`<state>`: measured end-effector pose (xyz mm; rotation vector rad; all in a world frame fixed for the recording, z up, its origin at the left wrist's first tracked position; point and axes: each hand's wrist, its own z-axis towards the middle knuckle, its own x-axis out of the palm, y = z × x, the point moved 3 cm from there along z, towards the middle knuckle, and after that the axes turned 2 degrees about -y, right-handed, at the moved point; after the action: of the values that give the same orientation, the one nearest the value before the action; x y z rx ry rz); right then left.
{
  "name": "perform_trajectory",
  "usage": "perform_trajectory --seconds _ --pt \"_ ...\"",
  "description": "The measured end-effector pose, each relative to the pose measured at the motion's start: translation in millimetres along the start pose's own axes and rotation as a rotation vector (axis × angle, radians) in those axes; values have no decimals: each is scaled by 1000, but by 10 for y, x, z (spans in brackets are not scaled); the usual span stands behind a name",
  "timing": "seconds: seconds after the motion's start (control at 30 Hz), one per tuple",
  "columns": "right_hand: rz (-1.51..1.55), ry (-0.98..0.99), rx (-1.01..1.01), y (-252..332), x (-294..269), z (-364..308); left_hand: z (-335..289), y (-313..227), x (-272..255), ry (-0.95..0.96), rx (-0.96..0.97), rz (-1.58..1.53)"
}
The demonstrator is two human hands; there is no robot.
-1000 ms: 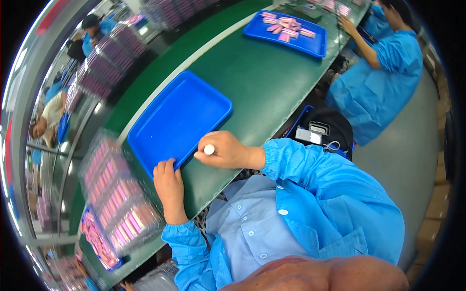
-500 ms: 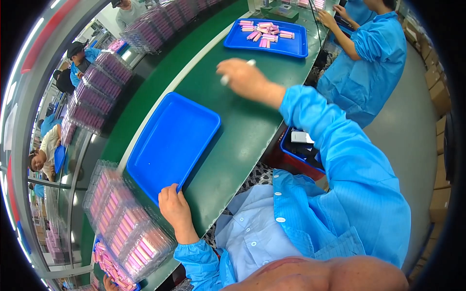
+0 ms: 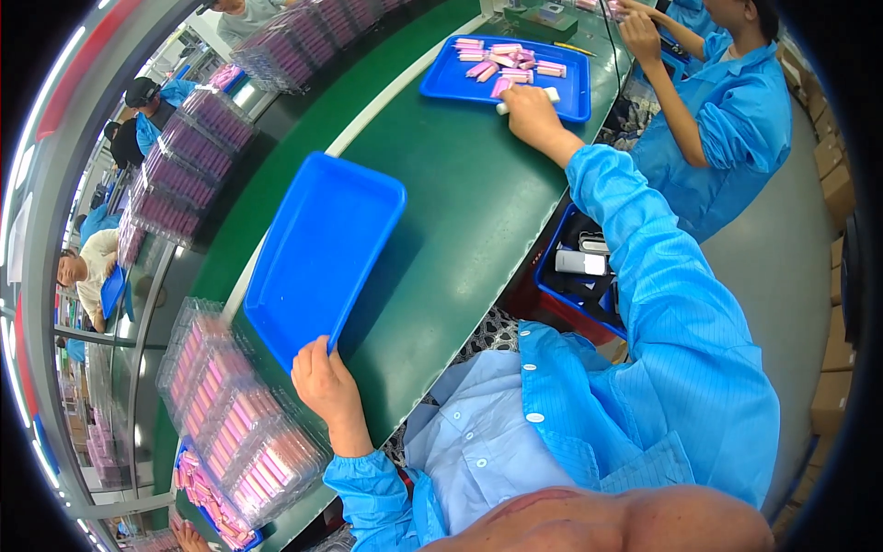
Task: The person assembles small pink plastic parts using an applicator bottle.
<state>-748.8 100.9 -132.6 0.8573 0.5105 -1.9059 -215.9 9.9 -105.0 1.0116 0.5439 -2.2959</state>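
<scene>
My left hand [image 3: 326,382] pinches the near corner of a bare blue tray [image 3: 322,248] on the green bench. That tray looks tilted, its right edge raised above a shadow. At the far end, my right hand [image 3: 536,118] is closed around a white rod-shaped thing [image 3: 553,95], whose ends stick out on both sides of the fingers. This hand is at the near edge of a second blue tray [image 3: 440,85], which holds several pink cylindrical pieces [image 3: 501,58]. Whether the hand touches that tray, I cannot tell.
Clear plastic packs of pink cylinders [image 3: 235,419] are stacked left of my left hand, beside another tray of loose pink pieces [image 3: 204,497]. A bin [image 3: 549,276] with a grey device stands below the bench edge. A co-worker in blue [image 3: 717,138] sits at the far right.
My right hand has moved right and away from me, to the filled tray, with the white rod-shaped thing. The bare tray has tipped up and shifted slightly left under my left hand.
</scene>
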Motion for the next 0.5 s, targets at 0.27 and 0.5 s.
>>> perform_trajectory --seconds 0.27,0.5 --pt "439 25 -301 1041 -685 -631 1271 -816 316 -91 238 -60" --pt "736 171 -604 1830 -1128 -1076 2219 -1595 1338 -50 496 -161"
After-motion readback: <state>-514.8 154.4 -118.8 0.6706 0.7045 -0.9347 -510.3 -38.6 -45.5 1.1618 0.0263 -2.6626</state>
